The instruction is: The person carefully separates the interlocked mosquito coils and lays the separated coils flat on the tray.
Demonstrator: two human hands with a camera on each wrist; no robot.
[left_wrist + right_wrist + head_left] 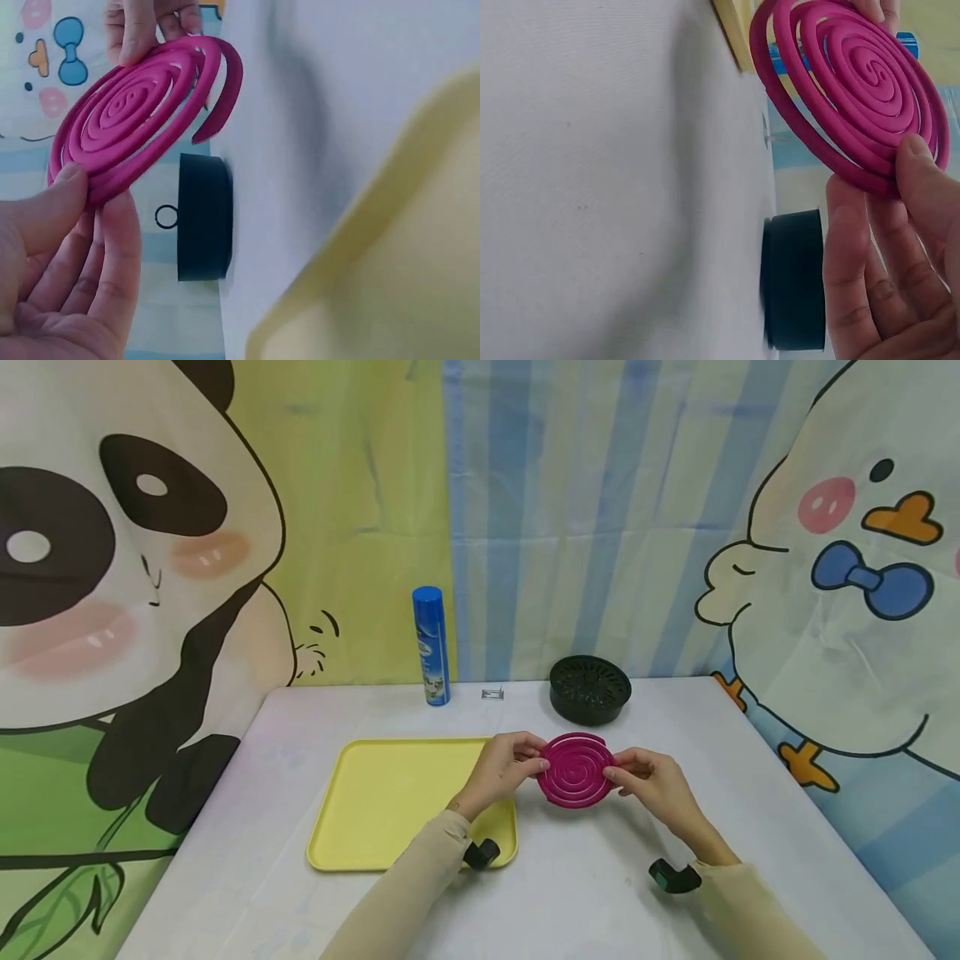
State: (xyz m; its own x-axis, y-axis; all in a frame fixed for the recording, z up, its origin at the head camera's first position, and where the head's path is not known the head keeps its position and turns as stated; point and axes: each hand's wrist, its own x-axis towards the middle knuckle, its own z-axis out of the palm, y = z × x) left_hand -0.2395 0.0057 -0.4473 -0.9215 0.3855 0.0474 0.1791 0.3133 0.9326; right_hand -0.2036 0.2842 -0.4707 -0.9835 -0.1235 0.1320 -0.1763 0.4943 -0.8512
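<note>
A magenta mosquito coil (576, 770) is held up above the white table between both hands. The left hand (504, 770) pinches its left edge between thumb and fingers. On the opposite edge, the right hand (654, 783) pinches it the same way. In the left wrist view, the outer end of the coil (142, 112) hangs slightly apart from the other rings. Behind the coil stands a round black holder with a slotted top (590, 689); a small ring (166, 217) shows on it in the left wrist view.
A yellow tray (397, 802) lies on the table's left side, partly under the left forearm. A blue spray can (431, 647) stands upright at the back edge. Right of the can lies a small metal piece (492, 694). A printed curtain (540, 527) hangs behind the table.
</note>
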